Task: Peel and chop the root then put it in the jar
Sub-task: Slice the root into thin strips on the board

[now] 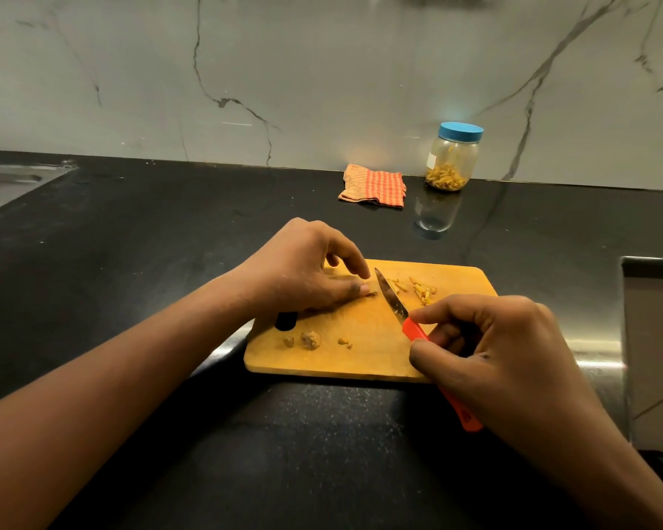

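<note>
Head view looks down on a rectangular light wooden cutting board [360,353] lying on the black speckled stone table [131,262]. The left hand [303,269] is bent over the far left part of the board, thumb and fingertips pinching down the pale yellowish root [369,293], of which only a small end shows past the thumb. The right hand [506,353] has its fingers curled round the orange-red plastic handle of a small steel-bladed knife [393,300], whose blade stands just beside the exposed end of the root. Right of the blade lies a small heap of yellow chopped strips [422,290]; brownish peel scraps [311,339] sit at the near left of the board. The clear plastic jar with a blue lid [452,158] stands well apart at the back wall, lid on, some yellow strips already in its bottom, beside a folded orange checked cloth [374,184]. Peeling looks done and chopping is well along, judging by the short stub left. Still to do: finish the cuts, open the jar and move the fresh strips in.
</note>
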